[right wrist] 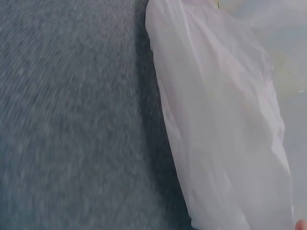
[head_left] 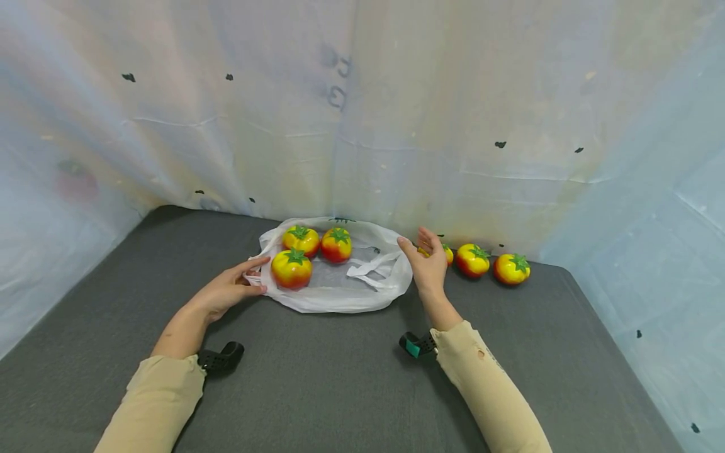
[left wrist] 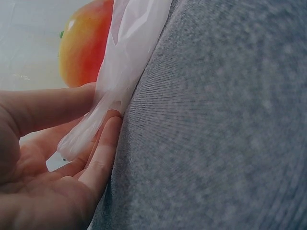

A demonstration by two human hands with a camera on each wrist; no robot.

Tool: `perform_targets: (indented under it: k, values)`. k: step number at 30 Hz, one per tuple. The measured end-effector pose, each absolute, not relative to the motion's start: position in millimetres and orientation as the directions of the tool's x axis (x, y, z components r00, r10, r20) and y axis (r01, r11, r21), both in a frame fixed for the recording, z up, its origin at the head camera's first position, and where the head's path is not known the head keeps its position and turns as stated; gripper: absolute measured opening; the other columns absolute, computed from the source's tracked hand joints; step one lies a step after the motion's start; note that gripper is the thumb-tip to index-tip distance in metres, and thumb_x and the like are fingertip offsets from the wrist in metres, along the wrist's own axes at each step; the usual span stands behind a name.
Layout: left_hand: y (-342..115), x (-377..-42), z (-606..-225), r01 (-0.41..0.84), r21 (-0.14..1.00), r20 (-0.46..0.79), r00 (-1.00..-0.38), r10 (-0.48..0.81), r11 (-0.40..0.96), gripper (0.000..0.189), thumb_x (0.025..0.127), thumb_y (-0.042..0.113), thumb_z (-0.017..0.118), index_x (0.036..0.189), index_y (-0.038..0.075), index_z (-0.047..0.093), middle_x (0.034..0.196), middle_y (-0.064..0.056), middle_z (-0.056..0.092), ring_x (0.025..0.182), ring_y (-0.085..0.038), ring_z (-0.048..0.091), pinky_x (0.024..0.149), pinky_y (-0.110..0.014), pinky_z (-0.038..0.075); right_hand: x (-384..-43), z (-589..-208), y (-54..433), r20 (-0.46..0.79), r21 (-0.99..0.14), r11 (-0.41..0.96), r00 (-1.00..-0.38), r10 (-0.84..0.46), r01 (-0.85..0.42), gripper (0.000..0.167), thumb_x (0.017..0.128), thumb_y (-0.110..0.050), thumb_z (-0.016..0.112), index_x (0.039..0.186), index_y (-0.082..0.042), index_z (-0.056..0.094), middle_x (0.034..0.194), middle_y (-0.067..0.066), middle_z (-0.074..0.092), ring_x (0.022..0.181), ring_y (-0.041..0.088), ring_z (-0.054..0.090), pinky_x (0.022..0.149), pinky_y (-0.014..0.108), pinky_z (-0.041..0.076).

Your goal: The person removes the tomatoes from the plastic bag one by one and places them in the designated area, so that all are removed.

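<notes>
A white plastic bag (head_left: 328, 305) lies spread with its mouth facing up. Inside its left part sit three glossy red-and-yellow tomatoes with green tops, the nearest tomato (head_left: 291, 272) closest to my left hand (head_left: 226, 289). That hand holds the bag's gathered left end (left wrist: 103, 103) between thumb and fingers. At the bag's right edge is my right hand (head_left: 428, 267), raised with fingers extended and thumb apart, holding nothing visible. The right wrist view shows the bag's side (right wrist: 220, 115) and only a fingertip (right wrist: 301, 225) of that hand.
To the right of my right hand stand a tomato (head_left: 472, 260) and another tomato (head_left: 511, 269); a third tomato (head_left: 448, 254) is partly hidden behind the hand. The dark grey table (head_left: 328, 384) meets translucent plastic sheeting (head_left: 396, 126) at the back and sides.
</notes>
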State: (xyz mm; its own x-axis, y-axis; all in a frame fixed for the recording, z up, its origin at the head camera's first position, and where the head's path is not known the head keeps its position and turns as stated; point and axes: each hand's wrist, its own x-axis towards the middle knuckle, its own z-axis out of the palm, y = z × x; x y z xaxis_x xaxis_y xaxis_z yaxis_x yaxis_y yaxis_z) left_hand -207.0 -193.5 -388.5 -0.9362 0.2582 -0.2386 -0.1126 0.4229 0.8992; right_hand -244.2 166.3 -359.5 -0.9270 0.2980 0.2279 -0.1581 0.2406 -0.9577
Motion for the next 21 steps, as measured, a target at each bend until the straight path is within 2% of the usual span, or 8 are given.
perform_targets:
  k: [6,21]
  values:
    - [-193.7,-207.0,-388.2,-0.110,0.897,-0.236,-0.938,0.253,0.428,0.071,0.093,0.015,0.062,0.153,0.010,0.023,0.132,-0.026,0.035,0.113,-0.036,0.039,0.091,-0.043,0.037,-244.9,-358.5,154.8,0.236,-0.961,0.211,-0.930,0.283,-0.179,0.060,0.085,-0.022,0.074,0.136,-0.003,0.050,0.136,0.020,0.049,0.124,0.030,0.049,0.106,0.043,0.034]
    - [-194.6,-206.6,-388.9,-0.105,0.904,-0.232,-0.935,0.268,0.415,0.073,0.093,0.016,0.062,0.153,0.010,0.021,0.139,-0.028,0.030,0.112,-0.036,0.038,0.091,-0.040,0.037,-248.1,-362.5,129.9,0.236,-0.964,0.182,-0.936,0.260,-0.193,0.056,0.082,-0.017,0.076,0.131,-0.002,0.055,0.131,0.020,0.053,0.119,0.031,0.053,0.101,0.045,0.039]
